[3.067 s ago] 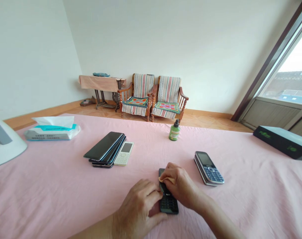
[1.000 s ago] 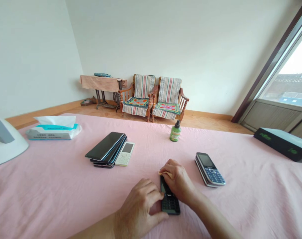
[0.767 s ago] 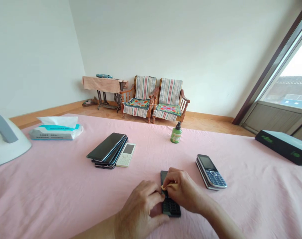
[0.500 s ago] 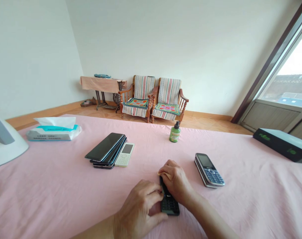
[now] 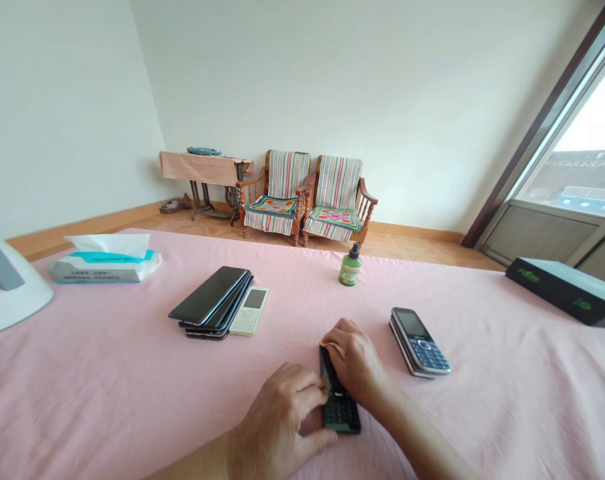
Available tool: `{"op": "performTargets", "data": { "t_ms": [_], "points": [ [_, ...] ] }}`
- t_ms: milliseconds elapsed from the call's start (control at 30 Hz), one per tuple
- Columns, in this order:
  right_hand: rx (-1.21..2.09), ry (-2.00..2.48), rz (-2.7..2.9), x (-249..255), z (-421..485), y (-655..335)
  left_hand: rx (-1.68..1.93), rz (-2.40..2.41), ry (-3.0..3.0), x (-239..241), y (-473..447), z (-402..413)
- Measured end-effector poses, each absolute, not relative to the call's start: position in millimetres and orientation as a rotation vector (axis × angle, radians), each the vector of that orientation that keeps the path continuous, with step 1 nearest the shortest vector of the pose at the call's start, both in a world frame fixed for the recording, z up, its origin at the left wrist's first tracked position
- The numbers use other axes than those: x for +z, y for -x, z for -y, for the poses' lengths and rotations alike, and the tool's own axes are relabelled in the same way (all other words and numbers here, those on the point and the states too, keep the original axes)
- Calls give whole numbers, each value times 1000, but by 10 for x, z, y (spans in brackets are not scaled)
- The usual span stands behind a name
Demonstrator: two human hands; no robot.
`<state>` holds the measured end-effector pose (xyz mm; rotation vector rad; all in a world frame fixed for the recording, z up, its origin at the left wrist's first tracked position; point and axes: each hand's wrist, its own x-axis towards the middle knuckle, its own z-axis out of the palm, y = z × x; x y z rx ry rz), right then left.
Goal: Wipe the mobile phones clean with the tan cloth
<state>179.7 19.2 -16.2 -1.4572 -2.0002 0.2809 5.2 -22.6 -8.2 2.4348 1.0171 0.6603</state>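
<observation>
A black keypad phone [image 5: 342, 412] lies face up on the pink cloth in front of me, its screen half partly covered by my fingers. My left hand [image 5: 282, 417] grips its left side, with fingers along the edge and the thumb by the lower corner. Over the screen's upper part, my right hand [image 5: 355, 360] presses a small yellowish wiping cloth [image 5: 335, 348], most of which is hidden under the fingers. To the right lies a short stack of keypad phones [image 5: 420, 343]. On the left are a white keypad phone [image 5: 250, 311] and a stack of black smartphones [image 5: 210, 300].
A green spray bottle [image 5: 350, 267] stands beyond my hands. A tissue pack [image 5: 105, 267] and a white appliance [image 5: 17, 293] with a grey handle sit at the left. A black box [image 5: 557, 287] lies at the right edge. Two wooden chairs [image 5: 332, 200] stand by the wall.
My right hand and the wiping cloth have shifted slightly right and down along the phone's upper part. My left hand keeps its hold on the phone's left side.
</observation>
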Motion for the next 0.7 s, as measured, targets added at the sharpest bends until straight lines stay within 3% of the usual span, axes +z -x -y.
{"op": "performTargets", "data": {
  "t_ms": [367,700],
  "points": [
    [326,1332,2024,-192,-155,-1755,659,-1038,-2432,-80,-54,226],
    [379,1481,1954,-132,-48,-2004,693,-1008,-2415,-108,-47,236]
  ]
}}
